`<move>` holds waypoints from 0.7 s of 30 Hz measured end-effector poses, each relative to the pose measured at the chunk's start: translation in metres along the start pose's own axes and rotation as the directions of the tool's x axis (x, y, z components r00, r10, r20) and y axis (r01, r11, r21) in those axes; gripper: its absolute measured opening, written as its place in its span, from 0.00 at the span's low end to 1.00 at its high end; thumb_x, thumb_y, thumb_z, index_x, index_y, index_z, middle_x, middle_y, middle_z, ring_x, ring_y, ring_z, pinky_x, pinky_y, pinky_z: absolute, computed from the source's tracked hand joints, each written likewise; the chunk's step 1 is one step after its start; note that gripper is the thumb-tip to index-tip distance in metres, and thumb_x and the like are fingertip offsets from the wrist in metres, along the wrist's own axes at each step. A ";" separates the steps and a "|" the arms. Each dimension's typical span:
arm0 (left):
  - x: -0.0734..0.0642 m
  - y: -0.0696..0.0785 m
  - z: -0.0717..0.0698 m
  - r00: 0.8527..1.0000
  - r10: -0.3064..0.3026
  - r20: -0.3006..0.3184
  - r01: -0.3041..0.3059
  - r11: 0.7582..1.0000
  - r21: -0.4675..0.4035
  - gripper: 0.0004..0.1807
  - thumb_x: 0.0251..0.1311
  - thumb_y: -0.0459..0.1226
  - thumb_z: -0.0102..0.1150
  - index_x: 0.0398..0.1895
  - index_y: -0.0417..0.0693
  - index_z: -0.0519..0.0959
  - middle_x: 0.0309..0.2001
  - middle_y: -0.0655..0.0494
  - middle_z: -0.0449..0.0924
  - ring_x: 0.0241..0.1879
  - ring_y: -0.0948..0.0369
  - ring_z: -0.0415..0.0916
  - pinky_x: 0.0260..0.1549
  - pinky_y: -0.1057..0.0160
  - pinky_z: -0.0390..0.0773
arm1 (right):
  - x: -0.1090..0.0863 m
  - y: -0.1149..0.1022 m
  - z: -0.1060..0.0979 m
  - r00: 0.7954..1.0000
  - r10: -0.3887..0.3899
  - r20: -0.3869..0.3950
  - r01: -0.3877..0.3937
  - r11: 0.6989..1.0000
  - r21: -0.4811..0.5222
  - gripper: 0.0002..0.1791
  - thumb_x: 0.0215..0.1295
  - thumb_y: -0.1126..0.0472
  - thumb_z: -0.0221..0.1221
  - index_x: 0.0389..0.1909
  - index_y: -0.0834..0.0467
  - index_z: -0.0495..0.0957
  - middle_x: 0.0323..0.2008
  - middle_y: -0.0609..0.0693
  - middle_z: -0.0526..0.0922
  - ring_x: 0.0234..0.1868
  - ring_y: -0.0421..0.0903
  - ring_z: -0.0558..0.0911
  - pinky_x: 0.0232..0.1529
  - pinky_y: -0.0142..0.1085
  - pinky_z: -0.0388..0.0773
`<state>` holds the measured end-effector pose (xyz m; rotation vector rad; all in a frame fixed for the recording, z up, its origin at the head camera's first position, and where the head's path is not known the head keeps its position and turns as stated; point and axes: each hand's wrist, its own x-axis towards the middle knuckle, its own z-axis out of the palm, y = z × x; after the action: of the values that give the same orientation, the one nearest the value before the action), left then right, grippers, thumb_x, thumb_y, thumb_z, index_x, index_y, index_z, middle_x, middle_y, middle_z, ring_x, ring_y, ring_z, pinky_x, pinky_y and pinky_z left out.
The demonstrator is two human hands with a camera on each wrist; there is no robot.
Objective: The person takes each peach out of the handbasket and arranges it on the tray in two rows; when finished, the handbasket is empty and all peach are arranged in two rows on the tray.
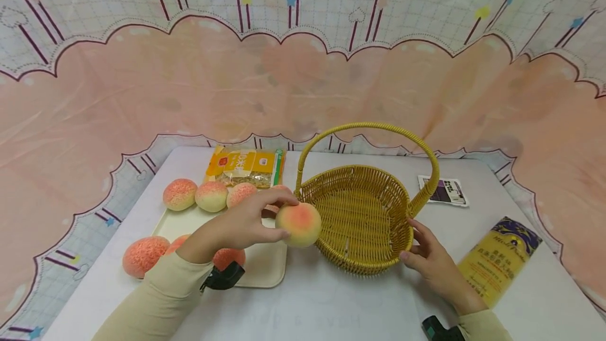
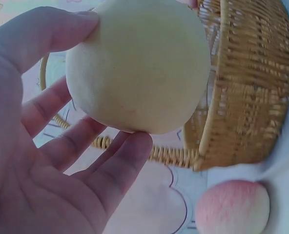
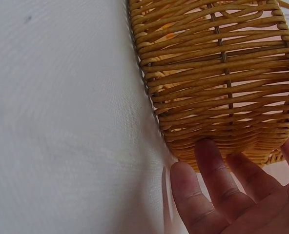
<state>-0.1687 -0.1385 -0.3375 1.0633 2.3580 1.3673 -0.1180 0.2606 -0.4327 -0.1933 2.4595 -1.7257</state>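
My left hand (image 1: 246, 218) holds a peach (image 1: 299, 225) with thumb and fingertips, raised at the left rim of a wicker basket (image 1: 352, 264). Up close in the left wrist view, the peach's pale yellow underside (image 2: 139, 68) shows. The basket has a tall arched handle, and its woven floor is bare. My right hand (image 1: 433, 262) holds the basket's right side, thumb at the rim and fingers against the outer wall (image 3: 222, 97). More pink and yellow peaches (image 1: 211, 196) lie on and around a cream tray (image 1: 270, 267) at the left, some partly hidden by my left arm.
An orange and clear food packet (image 1: 246, 166) lies behind the tray. Right of the basket is a small white and purple packet (image 1: 445, 191), and nearer, a yellow and blue packet (image 1: 499, 262). A patterned cloth (image 1: 303, 93) hangs behind the white table (image 1: 326, 312).
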 end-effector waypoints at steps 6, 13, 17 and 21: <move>-0.015 -0.004 -0.007 0.999 -0.011 -0.053 0.012 1.000 0.028 0.24 0.56 0.32 0.70 0.57 0.42 0.76 0.60 0.49 0.74 0.54 0.55 0.73 0.52 0.57 0.79 | 0.000 -0.002 0.000 1.000 0.008 -0.004 -0.008 1.000 0.007 0.43 0.72 0.67 0.58 0.79 0.61 0.44 0.72 0.77 0.50 0.54 0.55 0.79 0.44 0.33 0.81; -0.029 -0.007 -0.012 0.993 -0.071 -0.091 0.077 0.994 0.071 0.25 0.57 0.36 0.71 0.58 0.43 0.75 0.56 0.54 0.74 0.52 0.55 0.73 0.54 0.53 0.77 | 0.000 0.000 0.001 1.000 0.011 -0.004 -0.011 1.000 0.008 0.43 0.72 0.66 0.58 0.79 0.60 0.44 0.72 0.77 0.50 0.56 0.59 0.78 0.44 0.33 0.81; -0.034 -0.010 -0.013 0.992 -0.077 -0.100 0.085 0.993 0.078 0.25 0.57 0.37 0.71 0.57 0.43 0.75 0.55 0.54 0.75 0.51 0.55 0.74 0.54 0.53 0.77 | 0.000 0.001 0.001 1.000 0.003 -0.006 -0.003 1.000 0.004 0.42 0.72 0.66 0.58 0.79 0.60 0.44 0.72 0.77 0.50 0.57 0.62 0.77 0.44 0.33 0.81; -0.037 -0.016 -0.011 0.992 -0.065 -0.108 0.074 0.994 0.076 0.24 0.56 0.36 0.71 0.56 0.43 0.76 0.52 0.55 0.76 0.50 0.55 0.75 0.52 0.55 0.78 | 0.001 0.001 0.001 1.000 0.003 -0.004 -0.003 1.000 0.010 0.42 0.72 0.66 0.58 0.79 0.60 0.44 0.72 0.77 0.49 0.58 0.64 0.76 0.44 0.33 0.81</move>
<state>-0.1557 -0.1760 -0.3505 0.9409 2.5201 1.3457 -0.1184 0.2600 -0.4339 -0.1847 2.4526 -1.7384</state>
